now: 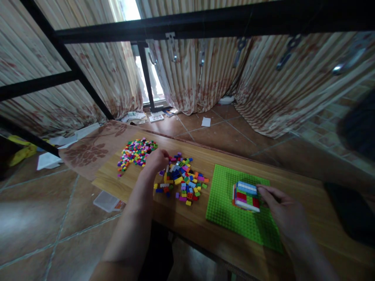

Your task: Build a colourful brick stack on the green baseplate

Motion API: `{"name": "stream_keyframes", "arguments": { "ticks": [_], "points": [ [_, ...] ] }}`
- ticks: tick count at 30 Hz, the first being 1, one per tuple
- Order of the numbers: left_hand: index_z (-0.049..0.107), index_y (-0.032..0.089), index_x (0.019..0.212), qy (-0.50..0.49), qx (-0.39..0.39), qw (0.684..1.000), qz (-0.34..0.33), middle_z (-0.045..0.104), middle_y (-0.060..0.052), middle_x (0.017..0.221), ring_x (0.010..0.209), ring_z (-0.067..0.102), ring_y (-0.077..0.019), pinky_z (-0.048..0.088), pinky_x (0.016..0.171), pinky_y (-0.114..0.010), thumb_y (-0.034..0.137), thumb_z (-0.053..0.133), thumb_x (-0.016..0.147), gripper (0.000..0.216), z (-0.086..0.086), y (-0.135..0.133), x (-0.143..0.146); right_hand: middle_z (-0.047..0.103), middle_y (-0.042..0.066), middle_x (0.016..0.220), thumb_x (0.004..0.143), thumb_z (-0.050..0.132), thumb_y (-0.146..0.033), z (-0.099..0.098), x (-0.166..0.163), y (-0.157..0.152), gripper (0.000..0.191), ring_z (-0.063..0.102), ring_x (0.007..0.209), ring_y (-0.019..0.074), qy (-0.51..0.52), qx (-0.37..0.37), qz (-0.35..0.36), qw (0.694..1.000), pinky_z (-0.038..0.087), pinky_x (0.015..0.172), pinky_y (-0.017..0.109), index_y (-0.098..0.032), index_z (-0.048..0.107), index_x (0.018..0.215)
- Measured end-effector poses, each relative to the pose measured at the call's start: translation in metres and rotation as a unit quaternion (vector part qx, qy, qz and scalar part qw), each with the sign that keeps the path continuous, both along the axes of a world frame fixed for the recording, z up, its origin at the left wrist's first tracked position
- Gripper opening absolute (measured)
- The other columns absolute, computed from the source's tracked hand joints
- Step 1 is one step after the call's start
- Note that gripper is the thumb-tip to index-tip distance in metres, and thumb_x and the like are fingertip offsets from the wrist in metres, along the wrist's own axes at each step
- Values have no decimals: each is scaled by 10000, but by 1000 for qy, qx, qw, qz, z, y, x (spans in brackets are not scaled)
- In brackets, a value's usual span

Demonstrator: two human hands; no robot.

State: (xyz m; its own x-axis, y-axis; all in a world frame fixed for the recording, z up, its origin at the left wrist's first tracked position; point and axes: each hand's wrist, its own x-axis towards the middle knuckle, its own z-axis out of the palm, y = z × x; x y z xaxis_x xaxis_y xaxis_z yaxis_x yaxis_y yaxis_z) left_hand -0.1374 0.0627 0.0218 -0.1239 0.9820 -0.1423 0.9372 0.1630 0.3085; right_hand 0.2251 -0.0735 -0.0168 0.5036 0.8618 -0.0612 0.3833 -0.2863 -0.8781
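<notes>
On the wooden table lies a green baseplate [218, 195]. A low block of stacked toy bricks [241, 197], in light blue, white, red, pink and green, stands on it. My right hand [278, 201] is at the right side of this block, thumb and forefinger pinched on its edge near the light blue brick. My left hand [156, 159] reaches over the far side of a loose pile of larger bricks [178, 179]. Its fingers are curled, and what they hold, if anything, is hidden. Left of that hand is a heap of smaller bricks [136, 152].
The wooden table [225, 156] has a dark flat object [348, 214] at its right end. A clear plastic container [107, 201] is on the tiled floor. A black metal frame with hooks [202, 52] crosses above, before striped curtains. Papers lie about the floor.
</notes>
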Motion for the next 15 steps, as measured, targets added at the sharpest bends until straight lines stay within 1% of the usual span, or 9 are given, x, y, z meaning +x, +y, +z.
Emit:
{"name": "stream_keyframes", "arguments": {
  "ticks": [2, 5, 8, 12, 15],
  "points": [
    [781, 222, 878, -25, -25, 999, -33, 748, -45, 783, 758, 655, -187, 441, 630, -233, 217, 572, 755, 242, 4, -5, -1, 765, 66, 944, 693, 647, -563, 0, 0, 0, 422, 689, 899, 287, 2, -5, 4, 1000, 502, 880, 430, -223, 769, 910],
    [773, 193, 790, -60, -36, 995, -73, 724, -34, 702, 676, 620, -162, 403, 567, -224, 223, 579, 748, 200, 8, -12, -2, 768, 66, 931, 685, 655, -552, 1, 0, 0, 404, 688, 920, 297, -4, -7, -5, 1000, 500, 894, 438, -226, 772, 893],
    [766, 176, 777, -95, -31, 992, -73, 697, -17, 664, 646, 587, -144, 381, 551, -218, 245, 570, 758, 208, 13, -18, -2, 769, 64, 923, 698, 664, -536, 0, 0, 0, 376, 689, 931, 297, -14, 3, -4, 1000, 505, 894, 435, -228, 772, 884],
    [757, 146, 786, -149, -12, 986, -73, 637, 0, 591, 602, 533, -130, 364, 533, -216, 333, 562, 775, 270, 19, -23, -3, 769, 63, 927, 712, 668, -523, -3, 0, 0, 364, 699, 899, 286, -3, 12, -2, 1000, 526, 858, 422, -226, 770, 896],
    [750, 141, 784, -200, -20, 973, -111, 640, 6, 614, 586, 518, -119, 371, 541, -216, 366, 574, 769, 286, 24, -27, -2, 771, 62, 904, 709, 670, -528, -4, 0, 0, 364, 704, 879, 286, -10, 18, 1, 1000, 530, 842, 421, -227, 771, 885]
  ]
}}
